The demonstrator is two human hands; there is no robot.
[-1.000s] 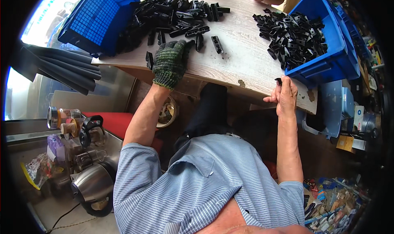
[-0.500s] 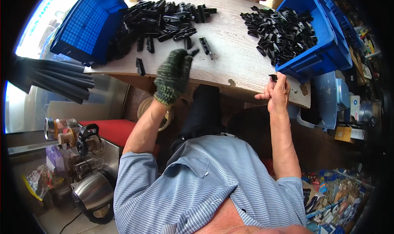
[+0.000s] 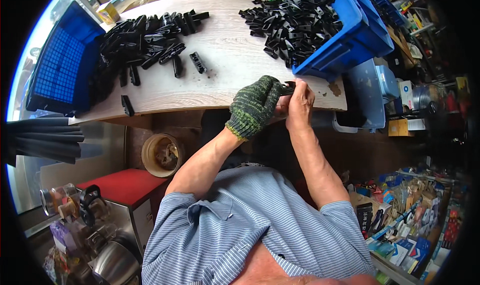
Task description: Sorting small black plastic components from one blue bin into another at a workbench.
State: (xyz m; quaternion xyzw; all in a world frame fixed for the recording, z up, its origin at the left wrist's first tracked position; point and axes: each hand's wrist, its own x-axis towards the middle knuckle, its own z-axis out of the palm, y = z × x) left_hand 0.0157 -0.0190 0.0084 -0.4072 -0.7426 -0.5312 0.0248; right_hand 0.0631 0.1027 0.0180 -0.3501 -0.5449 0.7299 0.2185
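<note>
My left hand (image 3: 253, 105), in a dark green knit glove, meets my bare right hand (image 3: 300, 105) above the table's near edge. Between them is a small black plastic piece (image 3: 288, 87), mostly hidden by the fingers of both hands. The fingers of each hand are closed on it. Ahead and to the right lies a heap of small black plastic clips (image 3: 295, 27). A pile of longer black plastic pieces (image 3: 145, 37) covers the left part of the table, with a single long piece (image 3: 198, 62) lying apart from it.
Blue crates stand tipped at the left (image 3: 62, 60) and right (image 3: 350, 40) of the whitish wooden table (image 3: 220, 85). Below it are a round bin (image 3: 162, 155) and a red-topped cabinet (image 3: 125, 185). Shelves of packaged goods (image 3: 405, 230) fill the lower right.
My left hand has moved right from beside the long pieces to meet my right hand at the small black piece. The view has shifted, so the table's contents appear farther left.
</note>
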